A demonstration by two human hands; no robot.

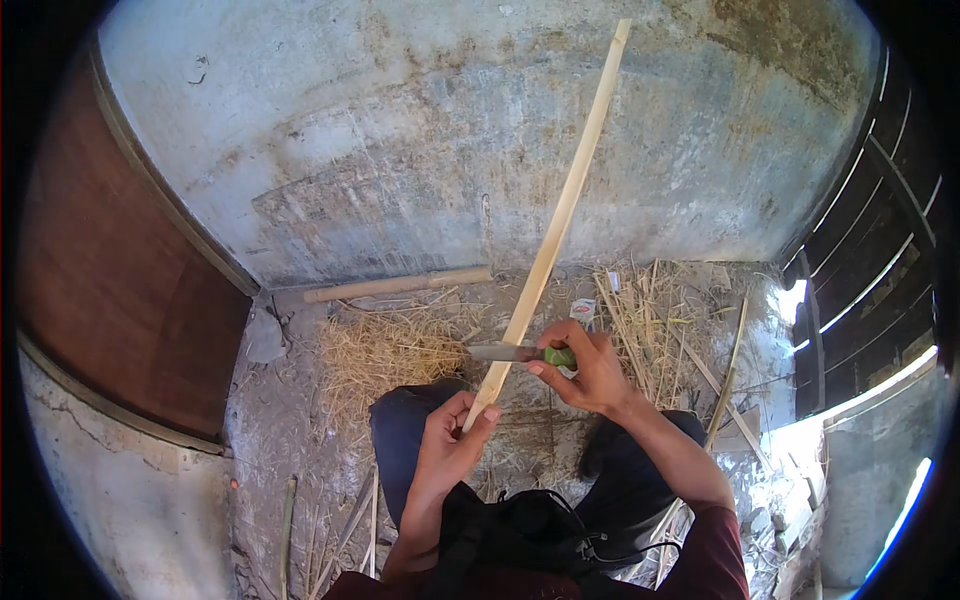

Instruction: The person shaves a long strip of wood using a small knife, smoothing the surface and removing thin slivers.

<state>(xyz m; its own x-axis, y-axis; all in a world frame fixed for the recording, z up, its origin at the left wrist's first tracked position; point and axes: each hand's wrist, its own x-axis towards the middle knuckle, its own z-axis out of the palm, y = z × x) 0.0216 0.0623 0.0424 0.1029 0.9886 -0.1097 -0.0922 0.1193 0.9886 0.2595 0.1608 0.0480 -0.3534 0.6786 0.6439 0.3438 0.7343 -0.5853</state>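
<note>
A long pale strip, bamboo by its look, slants up and away from me toward the wall. Its near end sits between the thumb and fingers of my left hand, which is closed on it. My right hand grips a knife by its green handle. The knife's blade lies across the strip, a short way beyond my left hand, pointing left. Whether the edge bites into the strip I cannot tell.
A heap of pale shavings lies beyond my left knee. Near the wall rests a bamboo pole. Loose strips and scraps litter the floor at right. A brown door panel stands left, dark slats right.
</note>
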